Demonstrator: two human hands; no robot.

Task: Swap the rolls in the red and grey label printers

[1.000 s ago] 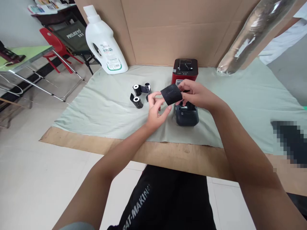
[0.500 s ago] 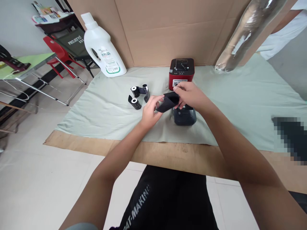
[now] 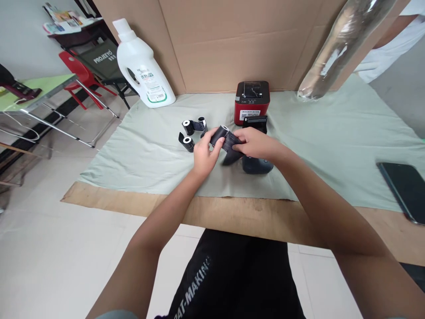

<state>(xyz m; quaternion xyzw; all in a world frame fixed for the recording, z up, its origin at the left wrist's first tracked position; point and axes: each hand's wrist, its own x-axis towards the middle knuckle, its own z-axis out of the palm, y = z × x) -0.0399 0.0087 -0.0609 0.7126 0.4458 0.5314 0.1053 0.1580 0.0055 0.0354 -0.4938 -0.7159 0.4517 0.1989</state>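
Observation:
My left hand is closed round a black paper roll, whose pale core end faces up. A loose black strip hangs from the roll, and my right hand pinches it, its tail dangling below my fingers. Under my right hand stands a small black printer with its lid raised; my hand hides much of its middle. Left of my hands, on the cloth, are another black roll, lying on its side, and a black roll with its strip partly unwound.
Behind the black printer is a red and black printer. A white detergent bottle stands at the back left by a cardboard panel. A phone lies at the right edge. A plastic-wrapped object leans at the back right.
My left hand has turned the roll so its core end shows. My right hand has moved lower, pulling the strip down, which uncovers the printer's raised lid.

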